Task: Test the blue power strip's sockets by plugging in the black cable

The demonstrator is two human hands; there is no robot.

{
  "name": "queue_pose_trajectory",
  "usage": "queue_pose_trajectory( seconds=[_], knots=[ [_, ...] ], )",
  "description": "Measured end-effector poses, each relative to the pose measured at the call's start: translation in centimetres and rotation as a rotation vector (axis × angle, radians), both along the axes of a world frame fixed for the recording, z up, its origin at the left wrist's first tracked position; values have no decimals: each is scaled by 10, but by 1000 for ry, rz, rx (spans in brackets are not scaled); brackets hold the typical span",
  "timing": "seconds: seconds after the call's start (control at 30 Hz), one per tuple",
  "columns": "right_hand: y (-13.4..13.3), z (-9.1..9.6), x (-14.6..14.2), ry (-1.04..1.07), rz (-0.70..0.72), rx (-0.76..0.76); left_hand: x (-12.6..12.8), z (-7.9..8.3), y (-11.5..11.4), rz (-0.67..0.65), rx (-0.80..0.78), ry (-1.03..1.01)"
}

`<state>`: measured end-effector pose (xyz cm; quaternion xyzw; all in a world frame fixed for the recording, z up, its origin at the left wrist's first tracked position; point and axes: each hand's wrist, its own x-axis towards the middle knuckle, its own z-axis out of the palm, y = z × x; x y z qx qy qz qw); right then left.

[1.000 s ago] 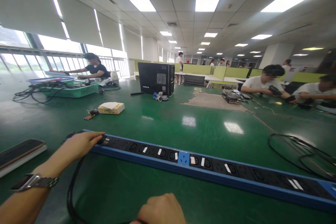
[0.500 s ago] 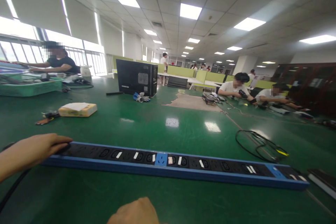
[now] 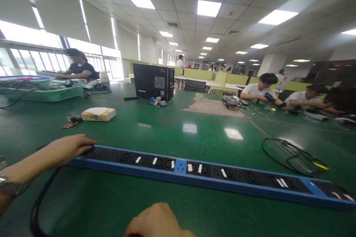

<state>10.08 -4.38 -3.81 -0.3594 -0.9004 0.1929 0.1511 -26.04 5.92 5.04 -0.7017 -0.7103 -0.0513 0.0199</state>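
A long blue power strip (image 3: pixel 211 179) with black sockets and white tags lies across the green table (image 3: pixel 172 129). My left hand (image 3: pixel 65 150) rests on the strip's left end, fingers curled over it where the thick black cable (image 3: pixel 41 200) leaves. My right hand (image 3: pixel 157 224) is at the bottom edge, seen from the back as a closed fist; what it holds is hidden.
A coil of black wire (image 3: pixel 292 153) lies at the right. A yellow tissue box (image 3: pixel 98 114), keys (image 3: pixel 71 121), a black computer case (image 3: pixel 152 81) and green baskets (image 3: pixel 41 92) stand farther back. Several people sit working along the left and right sides.
The view has swung a little back to the left. My left hand stays on the strip's left end, and my right fist stays low in front.
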Motion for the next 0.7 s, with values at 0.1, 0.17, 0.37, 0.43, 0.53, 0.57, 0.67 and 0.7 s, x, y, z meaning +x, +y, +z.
queue_pose_trajectory(
  seconds=[0.1, 0.17, 0.37, 0.43, 0.53, 0.57, 0.67, 0.7],
  knots=[
    [0, 3, 1, 1, 45, -69, 9, 10, -5, -13, -90, -14],
    [1, 4, 1, 5, 45, -91, 13, 14, -8, -2, -95, -13],
    [0, 2, 1, 51, 23, -119, 12, 11, -7, 15, -83, 43],
    [1, 2, 2, 62, 50, -136, 10, 9, -5, 20, -83, 52],
    [1, 5, 3, 88, 28, -145, 7, 7, -2, 24, -87, 63],
    [0, 6, 3, 101, 11, -149, 5, 7, -1, 17, -92, 60],
    [1, 8, 1, 125, 17, -173, 0, 7, -2, 6, -109, 38],
    [1, 9, 0, 128, 30, -172, -1, 6, -2, 9, -109, 34]
  ],
)
